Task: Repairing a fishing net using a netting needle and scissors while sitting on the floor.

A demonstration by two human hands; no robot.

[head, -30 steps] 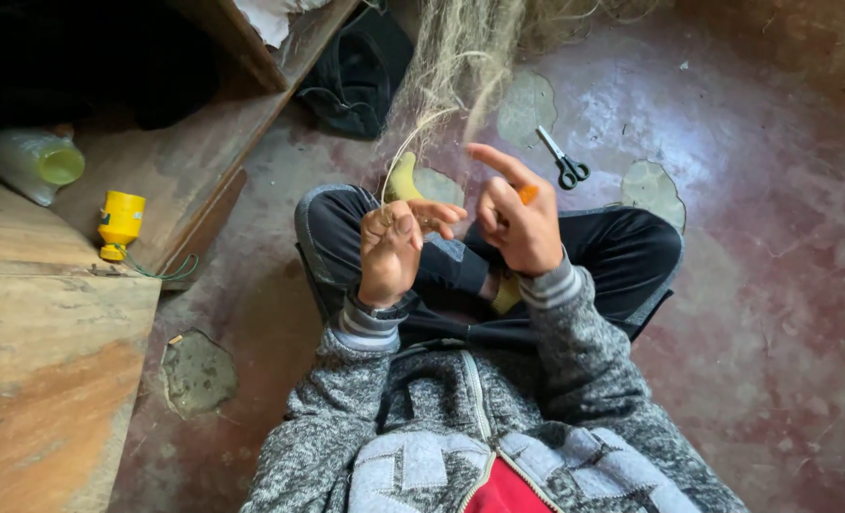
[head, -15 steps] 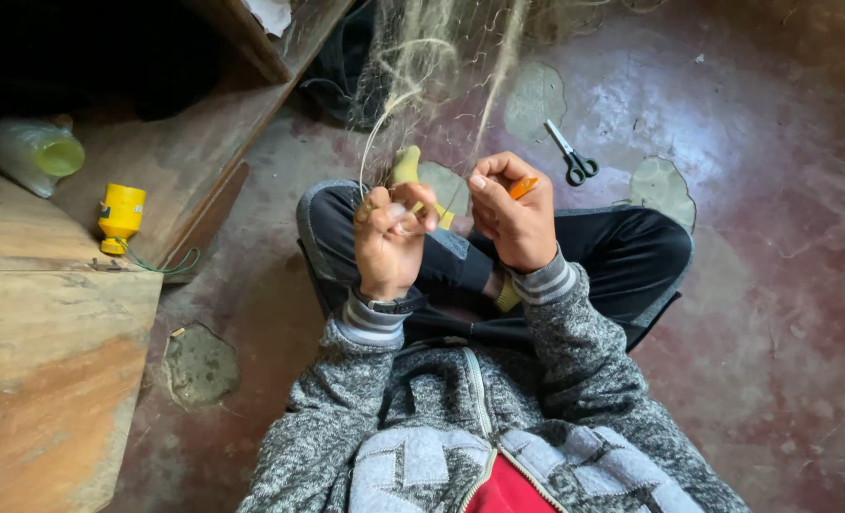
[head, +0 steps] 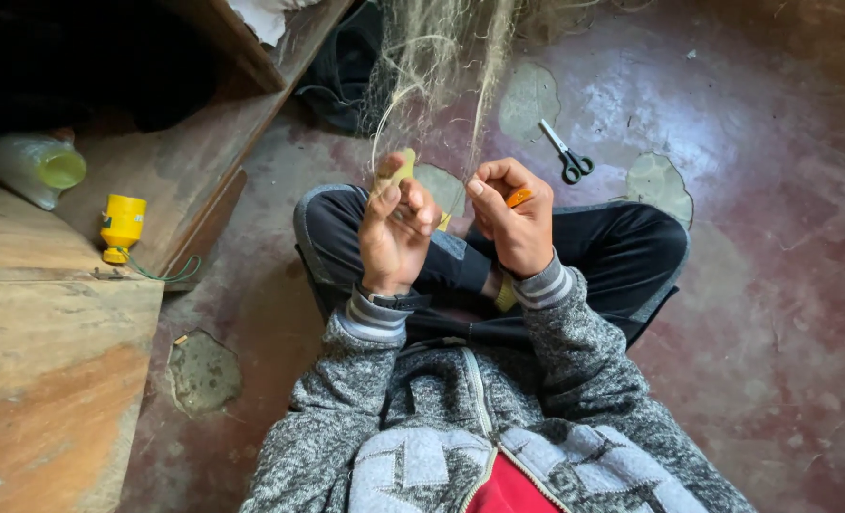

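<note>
Nearest is the grey jacket (head: 460, 418) of the person, who sits cross-legged on the floor (head: 774, 285) in black trousers (head: 622, 252). Above the knees, the 2 hands are raised close together. The left hand (head: 396, 233) is closed around a pale yellow shuttle (head: 399, 173), whose tip shows above the fingers; a dark watch (head: 396, 300) is on this wrist. The right hand (head: 510, 220) is curled shut, and it pinches a small orange thing (head: 518, 198) between thumb and fingers. I cannot tell what this thing is. Thin strands of a pale net (head: 441, 57) hang down from the far side to both hands. On the floor, just right and farther than the right hand, lie scissors (head: 565, 154) with dark handles. At the left, on a wooden ledge (head: 52, 313), stands a yellow spool (head: 121, 226) with a green thread, and farther left lies a clear bottle (head: 31, 166).
</note>
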